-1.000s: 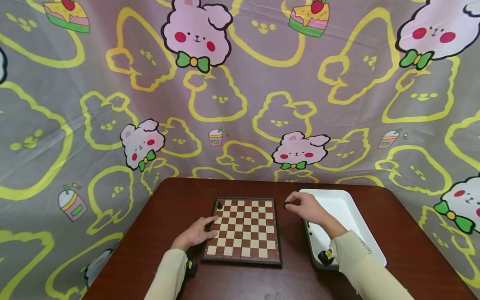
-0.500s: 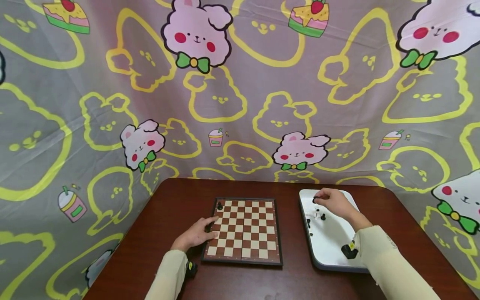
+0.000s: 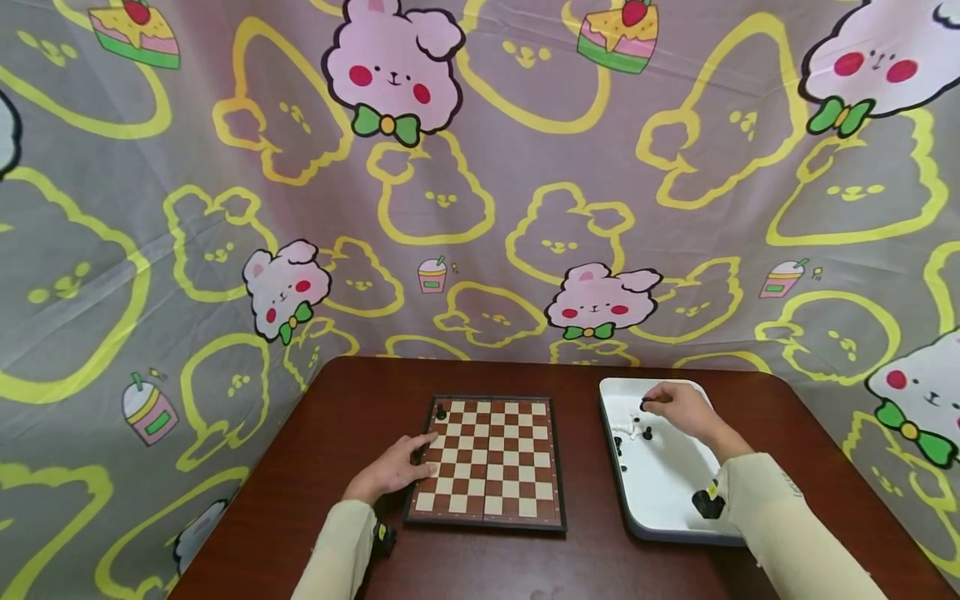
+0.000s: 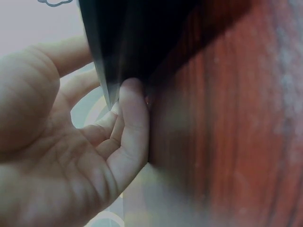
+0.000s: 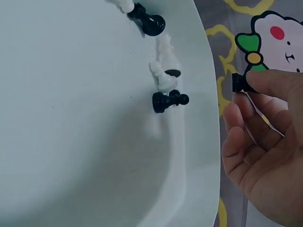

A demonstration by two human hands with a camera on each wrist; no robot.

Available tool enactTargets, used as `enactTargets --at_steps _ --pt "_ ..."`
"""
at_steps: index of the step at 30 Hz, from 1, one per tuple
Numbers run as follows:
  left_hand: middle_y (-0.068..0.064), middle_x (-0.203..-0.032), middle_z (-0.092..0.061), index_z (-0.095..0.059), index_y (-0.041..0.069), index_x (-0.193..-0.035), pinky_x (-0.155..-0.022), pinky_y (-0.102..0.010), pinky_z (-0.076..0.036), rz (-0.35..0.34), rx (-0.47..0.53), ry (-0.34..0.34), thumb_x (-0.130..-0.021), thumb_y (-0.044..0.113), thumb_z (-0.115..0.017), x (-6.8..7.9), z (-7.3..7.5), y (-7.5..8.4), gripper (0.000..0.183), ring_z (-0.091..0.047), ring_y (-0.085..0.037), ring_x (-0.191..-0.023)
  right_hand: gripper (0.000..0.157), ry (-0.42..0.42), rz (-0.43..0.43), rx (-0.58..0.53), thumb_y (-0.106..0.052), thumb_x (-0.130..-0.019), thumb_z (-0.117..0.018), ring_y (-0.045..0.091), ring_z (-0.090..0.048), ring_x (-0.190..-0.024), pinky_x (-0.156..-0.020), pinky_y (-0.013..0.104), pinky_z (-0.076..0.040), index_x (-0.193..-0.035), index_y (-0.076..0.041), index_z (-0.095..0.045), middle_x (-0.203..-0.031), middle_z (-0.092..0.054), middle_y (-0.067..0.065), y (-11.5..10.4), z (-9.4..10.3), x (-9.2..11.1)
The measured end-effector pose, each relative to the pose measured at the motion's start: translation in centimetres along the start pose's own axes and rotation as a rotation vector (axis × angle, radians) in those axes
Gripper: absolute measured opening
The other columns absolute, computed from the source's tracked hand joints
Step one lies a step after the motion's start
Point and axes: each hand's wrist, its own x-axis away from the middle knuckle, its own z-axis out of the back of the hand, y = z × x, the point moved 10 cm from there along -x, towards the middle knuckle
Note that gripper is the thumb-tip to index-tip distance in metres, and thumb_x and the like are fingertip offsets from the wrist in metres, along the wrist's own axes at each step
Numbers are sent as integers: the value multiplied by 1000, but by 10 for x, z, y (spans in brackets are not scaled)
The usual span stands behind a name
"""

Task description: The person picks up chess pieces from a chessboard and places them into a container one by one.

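Note:
My left hand (image 3: 390, 470) holds the left edge of a brown-and-cream chessboard (image 3: 507, 473). Thumb and index finger lie on its top, while in the left wrist view other fingers curl at the dark side of the board (image 4: 128, 38). Between thumb and fingertips my right hand (image 3: 684, 410) pinches a small black chess piece (image 5: 236, 82) with its base outward; its head is hidden by the fingers. That hand hovers over the far part of a white tray (image 3: 667, 492). One black chess piece (image 3: 441, 412) stands on the board's far left corner square.
Lying in the tray are a black pawn (image 5: 165, 100), a white pawn (image 5: 163, 78) and several other black and white pieces. The dark wooden table (image 3: 585, 567) carries both board and tray. A patterned cloth (image 3: 480, 183) hangs behind and at the sides.
My right hand has moved right with the black chess piece, from beside the board to above the tray, then slightly further right. The left hand has stayed at the board's edge.

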Motion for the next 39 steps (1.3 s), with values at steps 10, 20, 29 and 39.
enactTargets --at_steps 10,20,29,39 --pt "-21 -128 -33 -38 18 -135 -86 -48 -34 12 0 4 -82 33 -61 0 0 -3 59 -34 -35 -115 18 -54 -74 -5 -17 -82 -62 17 -53 -71 -59 31 -42 -89 -1 -63 -79 -60 5 15 -1 5" --pt "-21 -127 -34 -39 18 -134 -87 -49 -33 21 -1 8 -82 34 -61 3 -1 -3 60 -35 -35 -115 15 -28 -42 41 -17 -82 -63 16 -54 -71 -61 32 -42 -88 -4 -64 -80 -62 4 5 2 5" --pt "-22 -131 -30 -37 19 -135 -87 -49 -33 8 -4 8 -82 33 -61 0 2 -3 60 -31 -36 -118 14 -64 13 -25 -20 -81 -64 18 -54 -71 -59 31 -43 -89 -8 -62 -82 -60 3 -52 -22 -9" --pt "-22 -133 -28 -37 19 -135 -87 -49 -33 -6 4 -7 -83 33 -60 -1 -2 -4 59 -29 -37 -119 15 -138 51 -99 -26 -81 -64 16 -51 -75 -63 33 -42 -89 -13 -64 -86 -58 -2 -119 -83 -29"
